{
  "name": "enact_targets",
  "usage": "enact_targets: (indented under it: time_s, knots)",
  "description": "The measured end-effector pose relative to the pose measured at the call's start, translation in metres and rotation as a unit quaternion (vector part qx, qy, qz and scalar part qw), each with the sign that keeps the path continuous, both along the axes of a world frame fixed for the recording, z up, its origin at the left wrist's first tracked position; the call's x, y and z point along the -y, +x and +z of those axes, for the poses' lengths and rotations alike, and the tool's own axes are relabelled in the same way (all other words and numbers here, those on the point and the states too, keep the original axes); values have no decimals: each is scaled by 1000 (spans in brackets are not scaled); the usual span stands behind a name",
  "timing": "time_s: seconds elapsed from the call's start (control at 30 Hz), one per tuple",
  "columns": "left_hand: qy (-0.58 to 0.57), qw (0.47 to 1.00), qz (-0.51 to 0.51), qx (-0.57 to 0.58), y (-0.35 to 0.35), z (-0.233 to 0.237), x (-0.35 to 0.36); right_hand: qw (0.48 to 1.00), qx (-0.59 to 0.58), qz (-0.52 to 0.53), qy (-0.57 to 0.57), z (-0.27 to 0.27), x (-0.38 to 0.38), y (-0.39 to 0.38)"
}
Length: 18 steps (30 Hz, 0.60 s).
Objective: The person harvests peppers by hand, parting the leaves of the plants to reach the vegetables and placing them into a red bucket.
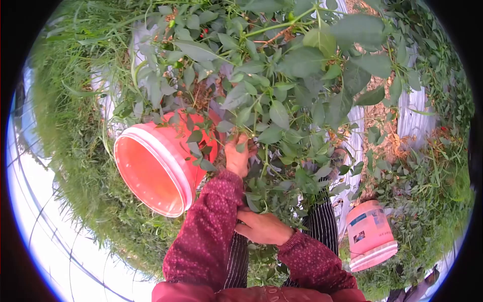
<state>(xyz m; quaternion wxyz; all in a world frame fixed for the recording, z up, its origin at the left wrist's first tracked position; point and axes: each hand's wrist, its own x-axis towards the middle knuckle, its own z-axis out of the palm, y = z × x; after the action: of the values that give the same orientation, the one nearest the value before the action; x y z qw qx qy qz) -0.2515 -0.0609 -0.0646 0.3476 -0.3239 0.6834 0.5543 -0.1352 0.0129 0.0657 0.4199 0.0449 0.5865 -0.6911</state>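
Observation:
My left hand (238, 155) reaches up into a leafy pepper plant (279, 113). Its fingers are curled among the leaves, which partly cover them; what they hold is hidden. Lower down, my right hand (265, 228) is at the edge of my left sleeve (214, 214), thumb and fingers closing on the fabric. Just left of my left hand, a large red bucket (196, 151) lies tilted with its mouth toward me, and leaves hang over its far side. The visible inside of the bucket shows no contents.
A second, pinkish bucket (371, 234) with labels lies tipped at the lower right. Pale plastic sheeting (415, 113) and dry soil run between the plant rows. Tall grass (75, 65) grows at the left. Small red fruits (204, 32) show among the upper leaves. My striped trouser legs (322, 221) are below.

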Motion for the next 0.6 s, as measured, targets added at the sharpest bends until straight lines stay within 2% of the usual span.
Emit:
enact_targets:
  time_s: [0.07,0.13,0.2,0.23,0.3,0.33,0.4,0.43,0.47,0.5,0.53,0.57,0.6]
  knots:
    - [13,999,-43,-11,-5,9,7,1000,-3,13,-3,5,-6,-7]
    - [-2,999,-39,-8,-3,21,10,1000,-5,27,-5,3,-6,-7]
    - [-30,964,-254,-70,-1,46,11,991,-50,-116,-39,-2,2,3]
    - [-39,962,-264,-60,-2,62,8,991,-53,-115,-41,-3,-1,1]
    - [-55,954,-279,-93,-7,94,3,967,62,-206,-134,-1,-13,-8]
    - [-70,945,-295,-123,-7,104,7,967,59,-205,-137,-1,-15,-9]
    - [-57,945,-279,-158,-3,114,19,865,234,-414,-160,-1,-19,-12]
    - [-77,919,-348,-170,-8,132,17,837,223,-480,-138,1,-23,-16]
    - [-96,887,-414,-181,-9,143,18,838,223,-479,-137,3,-23,-18]
    - [-95,848,-467,-232,-6,145,22,815,223,-522,-111,5,-21,-23]
    - [-99,847,-466,-236,-5,151,23,790,223,-564,-88,6,-19,-27]
    - [-119,781,-555,-260,-4,157,22,833,173,-520,-75,5,-17,-22]
    - [-140,705,-636,-282,-4,161,20,836,166,-517,-81,4,-16,-23]
